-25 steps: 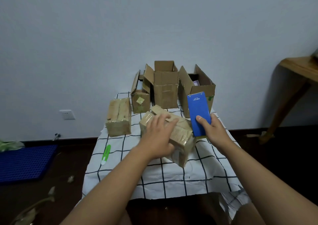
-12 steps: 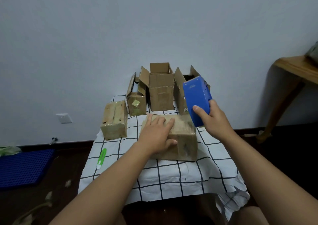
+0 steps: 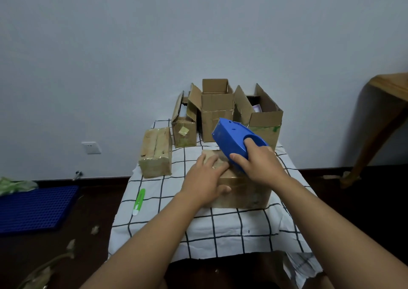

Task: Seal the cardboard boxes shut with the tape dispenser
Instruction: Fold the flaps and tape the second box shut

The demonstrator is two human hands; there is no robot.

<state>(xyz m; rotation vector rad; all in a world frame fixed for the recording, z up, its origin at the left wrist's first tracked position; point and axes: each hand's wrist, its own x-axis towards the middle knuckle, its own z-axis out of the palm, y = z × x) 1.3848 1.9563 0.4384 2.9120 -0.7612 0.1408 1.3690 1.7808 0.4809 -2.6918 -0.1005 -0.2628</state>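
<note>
Now your right hand (image 3: 262, 163), its grip wrapped round the blue dispenser (image 3: 237, 140), has tipped it down onto the box (image 3: 240, 189) at frame centre. Your left hand (image 3: 205, 180) presses flat, fingers straight, on the lid. Taping looks about to start.

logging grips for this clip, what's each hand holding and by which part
The right hand grips the blue tape dispenser by its rear end, a finger in its side opening. The left hand holds nothing; it rests flat on the box.

no readable text, labels, brands or numbers on anything in view
</note>
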